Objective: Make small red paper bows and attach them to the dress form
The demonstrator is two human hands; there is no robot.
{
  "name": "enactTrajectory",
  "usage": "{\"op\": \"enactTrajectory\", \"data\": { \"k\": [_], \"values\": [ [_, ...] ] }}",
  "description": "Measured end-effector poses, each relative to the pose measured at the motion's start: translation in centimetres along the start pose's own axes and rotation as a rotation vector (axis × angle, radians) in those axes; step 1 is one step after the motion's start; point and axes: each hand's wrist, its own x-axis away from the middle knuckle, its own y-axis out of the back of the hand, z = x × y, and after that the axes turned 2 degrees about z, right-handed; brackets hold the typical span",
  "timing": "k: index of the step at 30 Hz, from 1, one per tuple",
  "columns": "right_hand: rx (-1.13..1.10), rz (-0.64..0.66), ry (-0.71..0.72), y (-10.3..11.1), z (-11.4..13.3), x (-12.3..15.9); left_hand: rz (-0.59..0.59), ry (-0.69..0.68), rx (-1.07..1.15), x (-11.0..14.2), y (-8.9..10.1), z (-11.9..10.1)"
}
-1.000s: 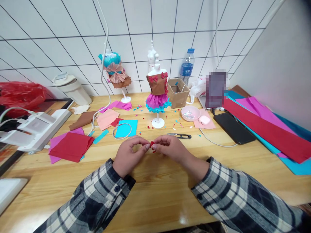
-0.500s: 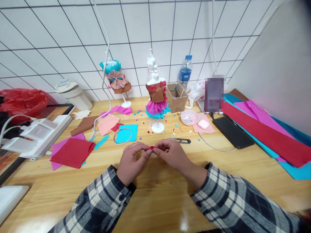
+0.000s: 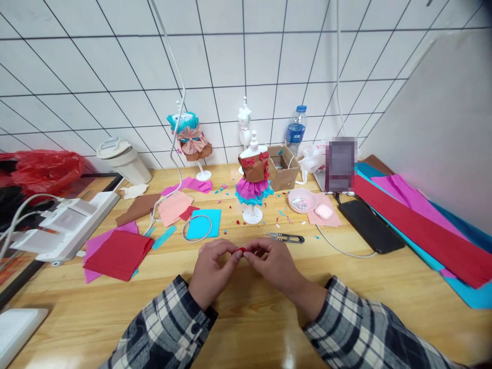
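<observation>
Between thumb and fingertips my left hand (image 3: 216, 266) pinches a tiny piece of red paper (image 3: 242, 249). From the other side my right hand (image 3: 271, 261) pinches the same piece, and the fingers hide most of it. Just beyond my right hand lie thread snips (image 3: 286, 238). A small mannequin (image 3: 252, 177) stands further back, dressed in a brown top with red bows and a pink and blue ruffled skirt. Left of my hands, a hoop (image 3: 197, 228) rests partly on a blue paper square (image 3: 209, 224).
Red sheets (image 3: 119, 254) lie at left near a white power strip (image 3: 82, 225). A dressed mannequin (image 3: 192, 141), a cardboard box (image 3: 283, 171) and a water bottle (image 3: 295, 130) stand at the back. On the right are a pink dish (image 3: 303, 200), a black phone (image 3: 371, 225) and long paper strips (image 3: 423, 230).
The view has tilted up slightly, so everything sits lower in the picture. Both hands keep their pinch on the red paper, with only slight finger movement.
</observation>
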Motion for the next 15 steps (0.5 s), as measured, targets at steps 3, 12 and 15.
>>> {"op": "enactTrajectory", "data": {
  "k": [3, 12, 15],
  "values": [
    [-0.035, -0.006, -0.019, -0.23, -0.04, -0.13, -0.045, 0.003, -0.069, -0.06, -0.21, -0.2],
    [-0.289, 0.096, -0.116, 0.18, 0.29, -0.48, -0.061, 0.032, 0.063, -0.48, -0.18, 0.05],
    [-0.218, 0.096, -0.095, 0.47, 0.15, -0.55, -0.046, 0.037, 0.078, -0.42, -0.33, 0.14]
  ]
}}
